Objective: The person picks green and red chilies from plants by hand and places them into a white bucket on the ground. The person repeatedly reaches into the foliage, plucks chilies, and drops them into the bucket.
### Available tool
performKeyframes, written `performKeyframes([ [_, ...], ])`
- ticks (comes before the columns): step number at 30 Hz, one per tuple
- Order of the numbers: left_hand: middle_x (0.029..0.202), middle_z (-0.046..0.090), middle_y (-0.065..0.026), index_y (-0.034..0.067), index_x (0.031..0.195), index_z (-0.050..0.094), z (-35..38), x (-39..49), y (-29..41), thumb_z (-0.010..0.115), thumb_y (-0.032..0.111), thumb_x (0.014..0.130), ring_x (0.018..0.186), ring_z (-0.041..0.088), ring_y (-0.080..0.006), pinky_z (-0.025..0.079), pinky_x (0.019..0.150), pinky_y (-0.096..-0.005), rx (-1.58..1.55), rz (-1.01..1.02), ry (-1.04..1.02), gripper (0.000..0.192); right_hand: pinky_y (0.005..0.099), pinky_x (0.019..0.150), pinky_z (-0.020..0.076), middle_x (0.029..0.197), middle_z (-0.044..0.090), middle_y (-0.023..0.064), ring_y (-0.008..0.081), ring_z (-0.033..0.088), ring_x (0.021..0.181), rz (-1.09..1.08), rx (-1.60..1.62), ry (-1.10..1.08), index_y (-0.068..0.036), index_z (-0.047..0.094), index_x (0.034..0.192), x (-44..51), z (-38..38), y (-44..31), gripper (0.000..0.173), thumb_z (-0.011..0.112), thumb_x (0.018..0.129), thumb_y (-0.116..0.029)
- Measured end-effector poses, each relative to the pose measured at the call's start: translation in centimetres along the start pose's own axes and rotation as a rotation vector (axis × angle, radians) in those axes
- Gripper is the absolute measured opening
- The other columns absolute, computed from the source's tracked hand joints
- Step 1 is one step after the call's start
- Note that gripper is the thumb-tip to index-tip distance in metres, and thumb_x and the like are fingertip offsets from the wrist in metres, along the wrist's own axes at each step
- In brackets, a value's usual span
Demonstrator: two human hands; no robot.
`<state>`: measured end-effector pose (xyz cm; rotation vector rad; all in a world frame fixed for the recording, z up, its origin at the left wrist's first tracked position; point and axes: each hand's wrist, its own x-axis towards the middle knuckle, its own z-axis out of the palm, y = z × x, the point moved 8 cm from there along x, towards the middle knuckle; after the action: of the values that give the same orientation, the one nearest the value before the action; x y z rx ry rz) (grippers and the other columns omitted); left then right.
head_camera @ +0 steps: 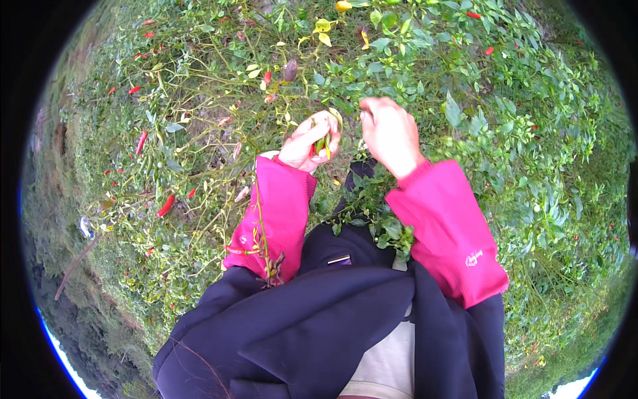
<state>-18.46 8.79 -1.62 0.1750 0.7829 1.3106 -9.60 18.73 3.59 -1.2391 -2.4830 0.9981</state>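
Green chili peppers [321, 144] lie in my left hand [310, 140], its fingers curled round them, in front of my body among the chili plants. Just right of it is my right hand [391, 130], back upward, fingers bent over toward green leaves; its fingertips are partly hidden and I cannot tell whether they hold anything. Both forearms wear pink sleeves. A red chili pepper [166, 205] hangs on a plant to the left, with another red chili [141, 142] above it. A small red chili [267, 78] shows above my left hand.
Leafy chili plants [498, 124] stand close on the right, and thinner, yellowing stems [199, 90] on the left. One stem with a red chili [237, 250] crosses my left sleeve. Leaves [394, 234] lie against my dark clothing between the arms. A yellow pepper [343, 6] is at the top.
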Motion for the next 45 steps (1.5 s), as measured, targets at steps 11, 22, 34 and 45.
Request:
performKeyframes([
  [11,0.079,0.063,-0.0013,0.005,0.101,0.063,-8.4,3.8,3.8,0.071,0.016,0.075,0.059,0.053,-0.006,0.043,0.053,-0.0188,0.521,0.376,0.884,0.029,0.04,0.082,0.0417,0.091,0.063,0.009,0.0278,0.057,0.088,-0.097,0.195,0.011,-0.014,0.066,0.087,7.5,8.9,2.4,0.014,0.063,0.075,-0.02],
  [22,0.062,0.059,-0.0027,0.002,0.08,0.059,-5.3,4.8,1.9,0.065,0.022,0.081,0.054,0.053,-0.006,0.044,0.051,-0.0221,1.07,0.261,0.788,0.021,0.0403,0.078,0.0389,0.069,0.06,0.0081,0.0282,0.054,0.075,-0.182,0.124,0.088,-0.009,0.06,0.068,2.4,6.8,2.6,0.012,0.057,0.077,-0.017],
  [34,0.058,0.05,0.0013,0.007,0.076,0.054,-4.0,4.8,-3.0,0.053,0.021,0.089,0.039,0.037,-0.0037,0.023,0.033,-0.0174,0.266,-0.34,0.181,0.019,0.0352,0.077,0.0397,0.075,0.059,0.0061,0.0255,0.053,0.079,-0.351,0.22,0.075,-0.005,0.063,0.081,-1.2,3.4,2.5,0.007,0.06,0.075,-0.008],
  [45,0.061,0.053,-0.0047,0.007,0.085,0.049,-0.3,4.3,-2.7,0.048,0.025,0.088,0.04,0.041,-0.0067,0.027,0.033,-0.0177,-0.002,-0.142,-0.054,0.019,0.0296,0.081,0.0457,0.101,0.059,0.0108,0.0189,0.059,0.088,-0.016,0.683,0.005,-0.002,0.058,0.109,-2.1,1.4,1.9,0.031,0.058,0.079,-0.007],
])
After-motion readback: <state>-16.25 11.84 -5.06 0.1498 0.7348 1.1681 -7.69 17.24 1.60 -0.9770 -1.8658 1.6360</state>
